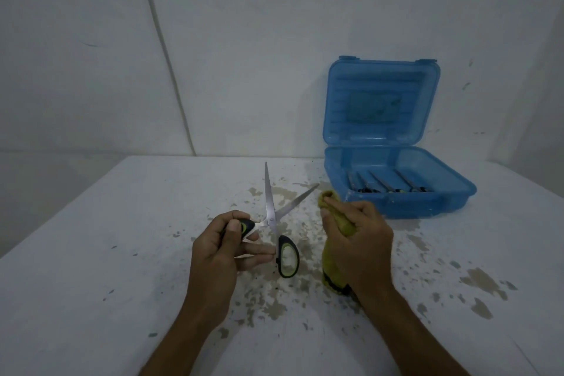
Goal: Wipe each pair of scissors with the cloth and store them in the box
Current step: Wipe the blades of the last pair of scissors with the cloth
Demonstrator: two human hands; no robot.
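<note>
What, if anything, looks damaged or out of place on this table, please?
The white table is worn: brownish flaked patches run from near the blue box toward the near right edge. The scissors in the left hand are spread open, seemingly for wiping. Nothing is spilled.

Lighting: dim and even, cold blue-grey cast, source not visible. Shadows: soft, faint; a weak one on the table (122, 253) beneath the box (396, 201), another under the right hand (360, 241). Glare: none; mild sheen only on the scissors (270, 207) blades. Focus: centre moderately sharp; forearms at the bottom edge soft. Contents of the box dark, hard to make out through the tinted plastic. Distortion: wide-angle bowing, wall seam (164, 49) curved at left. Corners darkened. Fine grain throughout.
</note>
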